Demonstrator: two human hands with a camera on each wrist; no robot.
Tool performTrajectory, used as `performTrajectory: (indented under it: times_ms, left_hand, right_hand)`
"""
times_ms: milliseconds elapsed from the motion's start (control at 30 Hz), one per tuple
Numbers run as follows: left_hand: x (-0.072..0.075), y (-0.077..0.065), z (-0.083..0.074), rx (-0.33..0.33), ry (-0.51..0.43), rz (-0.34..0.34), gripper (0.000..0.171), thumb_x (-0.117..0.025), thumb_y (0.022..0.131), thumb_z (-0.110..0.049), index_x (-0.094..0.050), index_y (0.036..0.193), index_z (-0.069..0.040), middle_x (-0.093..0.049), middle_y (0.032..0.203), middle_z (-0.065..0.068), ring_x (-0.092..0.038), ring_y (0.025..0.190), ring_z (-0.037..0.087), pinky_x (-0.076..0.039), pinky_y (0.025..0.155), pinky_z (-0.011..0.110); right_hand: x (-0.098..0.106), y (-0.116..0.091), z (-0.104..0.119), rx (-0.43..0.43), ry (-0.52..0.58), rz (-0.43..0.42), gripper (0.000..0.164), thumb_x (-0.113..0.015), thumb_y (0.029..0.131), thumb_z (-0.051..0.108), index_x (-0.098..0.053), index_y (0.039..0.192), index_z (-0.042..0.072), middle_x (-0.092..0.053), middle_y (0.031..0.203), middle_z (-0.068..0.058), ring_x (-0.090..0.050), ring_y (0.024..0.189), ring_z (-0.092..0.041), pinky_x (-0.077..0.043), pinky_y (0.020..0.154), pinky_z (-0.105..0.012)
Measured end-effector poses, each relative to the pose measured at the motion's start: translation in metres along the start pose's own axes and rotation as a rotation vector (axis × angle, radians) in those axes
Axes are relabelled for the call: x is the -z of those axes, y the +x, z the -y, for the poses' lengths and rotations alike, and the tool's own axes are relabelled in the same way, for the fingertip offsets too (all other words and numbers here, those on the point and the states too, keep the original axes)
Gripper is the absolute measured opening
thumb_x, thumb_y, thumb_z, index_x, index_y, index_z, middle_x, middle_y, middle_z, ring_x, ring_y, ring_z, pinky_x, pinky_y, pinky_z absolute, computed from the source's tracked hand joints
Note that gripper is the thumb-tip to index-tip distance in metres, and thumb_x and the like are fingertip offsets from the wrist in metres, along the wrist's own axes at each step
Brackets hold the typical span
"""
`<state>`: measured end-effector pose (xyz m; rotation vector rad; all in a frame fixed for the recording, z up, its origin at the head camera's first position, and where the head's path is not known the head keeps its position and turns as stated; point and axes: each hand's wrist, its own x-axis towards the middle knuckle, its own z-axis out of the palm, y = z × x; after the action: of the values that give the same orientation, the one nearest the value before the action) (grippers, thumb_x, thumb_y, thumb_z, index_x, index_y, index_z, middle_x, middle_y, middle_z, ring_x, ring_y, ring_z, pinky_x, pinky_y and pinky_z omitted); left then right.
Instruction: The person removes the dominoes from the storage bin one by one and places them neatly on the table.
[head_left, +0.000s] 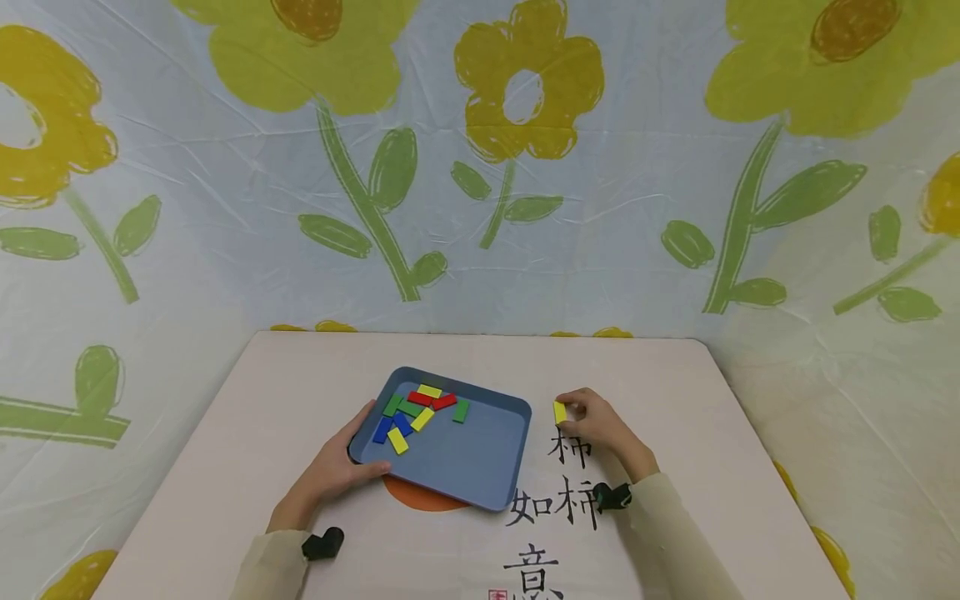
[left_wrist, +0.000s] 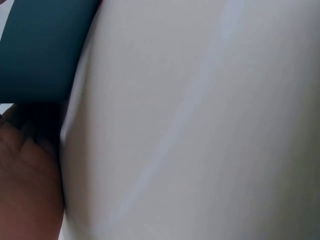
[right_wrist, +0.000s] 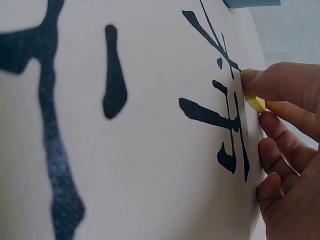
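My left hand (head_left: 337, 462) grips the left corner of a blue-grey tray (head_left: 480, 467), thumb over the near rim. In the left wrist view only part of that hand (left_wrist: 27, 185) shows beside the tray's side (left_wrist: 40, 55). Several small blocks lie in the tray's left half: yellow blocks (head_left: 397, 441), red blocks (head_left: 444, 402), green blocks (head_left: 461, 410) and blue blocks (head_left: 382, 430). Right of the tray, my right hand (head_left: 596, 419) pinches a yellow block (head_left: 559, 412) between thumb and fingers, close over the table. The right wrist view shows this yellow block (right_wrist: 256, 102) at the fingertips.
The pale table covering (head_left: 300, 375) bears black brush-written characters (head_left: 532, 571) at the near right. An orange patch (head_left: 423, 497) shows partly from under the tray. Behind the table hangs a flower-printed cloth (head_left: 600, 250). Each wrist wears a black band.
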<state>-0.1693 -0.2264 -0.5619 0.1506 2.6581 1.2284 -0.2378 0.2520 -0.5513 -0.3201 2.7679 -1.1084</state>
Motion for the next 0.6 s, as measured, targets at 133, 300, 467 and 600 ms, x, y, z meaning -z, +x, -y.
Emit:
performTrajectory:
  times_ms: [133, 300, 467, 600]
  left_hand:
    - [0.0, 0.0, 0.001, -0.013, -0.003, -0.007, 0.11, -0.081, 0.08, -0.054, -0.015, 0.166, -0.034, -0.022, 0.171, 0.015, -0.028, 0.153, 0.047, -0.029, 0.117, 0.072]
    - [-0.001, 0.001, 0.003, -0.021, -0.003, -0.007, 0.11, -0.08, 0.081, -0.054, -0.015, 0.166, -0.034, -0.022, 0.171, 0.015, -0.028, 0.153, 0.047, -0.029, 0.117, 0.072]
    - [-0.001, 0.001, 0.004, -0.027, 0.001, -0.008, 0.11, -0.08, 0.081, -0.054, -0.014, 0.166, -0.034, -0.022, 0.171, 0.015, -0.027, 0.153, 0.047, -0.029, 0.117, 0.073]
    - [-0.001, 0.0, 0.004, -0.023, -0.002, -0.006, 0.11, -0.08, 0.081, -0.055, -0.014, 0.166, -0.034, -0.021, 0.171, 0.015, -0.026, 0.154, 0.047, -0.028, 0.117, 0.073]
  right_hand:
    - [0.001, 0.0, 0.002, -0.015, -0.005, 0.003, 0.048, -0.08, 0.087, 0.014, -0.067, 0.133, 0.006, -0.063, 0.127, -0.017, -0.057, 0.104, -0.027, -0.05, 0.088, -0.043]
    - [0.003, -0.003, 0.007, -0.034, 0.022, -0.001, 0.051, -0.08, 0.088, 0.016, -0.065, 0.136, 0.006, -0.064, 0.126, -0.016, -0.058, 0.107, -0.029, -0.052, 0.091, -0.047]
    - [0.004, -0.003, 0.015, -0.013, 0.05, 0.001, 0.062, -0.077, 0.091, 0.019, -0.054, 0.147, 0.005, -0.063, 0.133, -0.019, -0.059, 0.123, -0.039, -0.05, 0.103, -0.058]
    - [0.006, 0.003, 0.024, 0.025, 0.032, -0.012, 0.07, -0.077, 0.092, 0.019, -0.046, 0.153, 0.005, -0.06, 0.137, -0.021, -0.055, 0.13, -0.043, -0.05, 0.103, -0.061]
